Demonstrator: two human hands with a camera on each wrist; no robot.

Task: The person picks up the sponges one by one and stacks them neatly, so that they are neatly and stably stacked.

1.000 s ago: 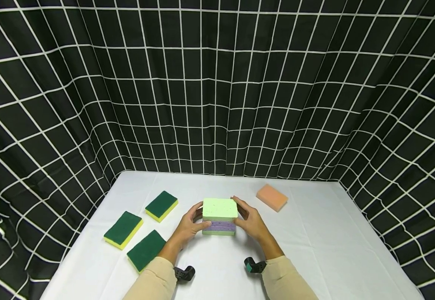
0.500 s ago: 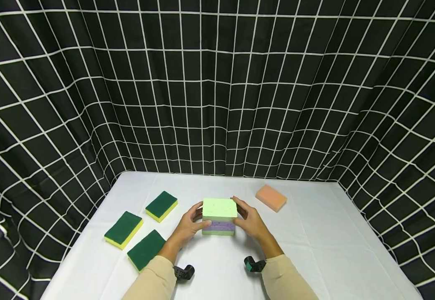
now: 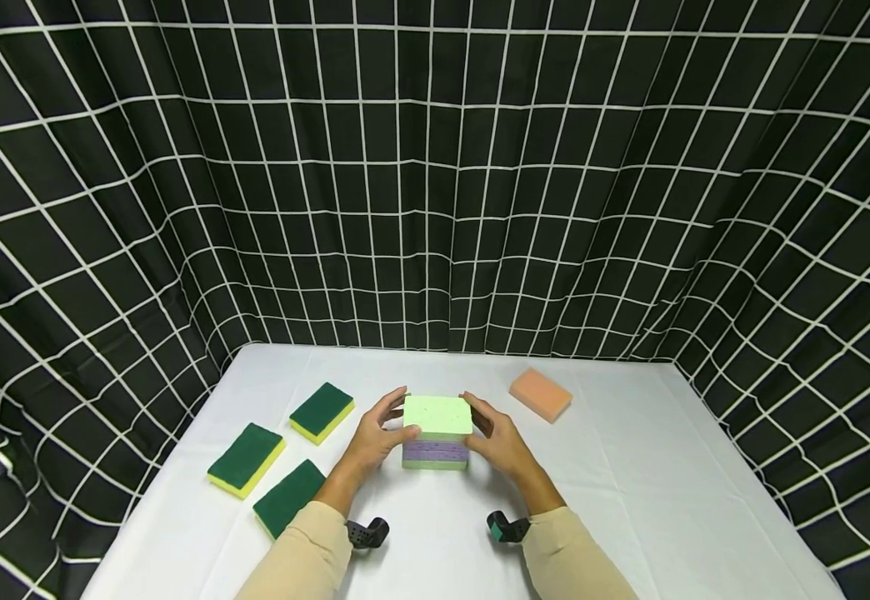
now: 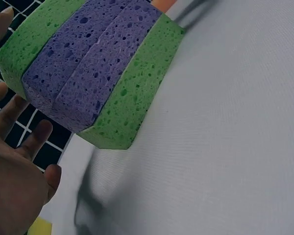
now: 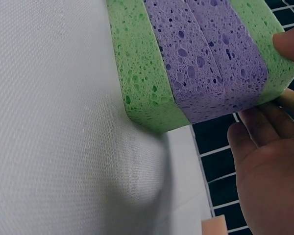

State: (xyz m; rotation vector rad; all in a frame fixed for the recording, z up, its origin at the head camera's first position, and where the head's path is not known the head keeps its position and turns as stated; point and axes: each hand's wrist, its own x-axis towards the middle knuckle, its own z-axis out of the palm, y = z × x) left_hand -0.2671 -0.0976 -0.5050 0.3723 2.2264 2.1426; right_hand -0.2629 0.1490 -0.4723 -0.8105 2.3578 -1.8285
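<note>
A stack of sponges stands in the middle of the white table: a green sponge point(image 3: 437, 415) on top, two purple sponges point(image 4: 95, 54) in the middle and another green sponge point(image 4: 137, 88) at the bottom. My left hand point(image 3: 372, 437) is at the stack's left end, its thumb tip close by the top sponge's front corner. In the left wrist view its fingers point(image 4: 36, 139) are spread and stand off the stack. At the right end, my right hand point(image 3: 501, 440) holds the top green sponge, with its thumb at the front and fingers along the end and back.
Three green-and-yellow scrub sponges lie on the left: a far one point(image 3: 322, 412), a left one point(image 3: 246, 458) and a near one point(image 3: 288, 497) partly behind the left forearm. An orange sponge point(image 3: 541, 394) lies at the back right. A black grid-patterned curtain point(image 3: 435, 183) surrounds the table.
My left hand has risen a little, its thumb going from the purple sponges to the height of the top green one. My right hand and the stack have stayed in place.
</note>
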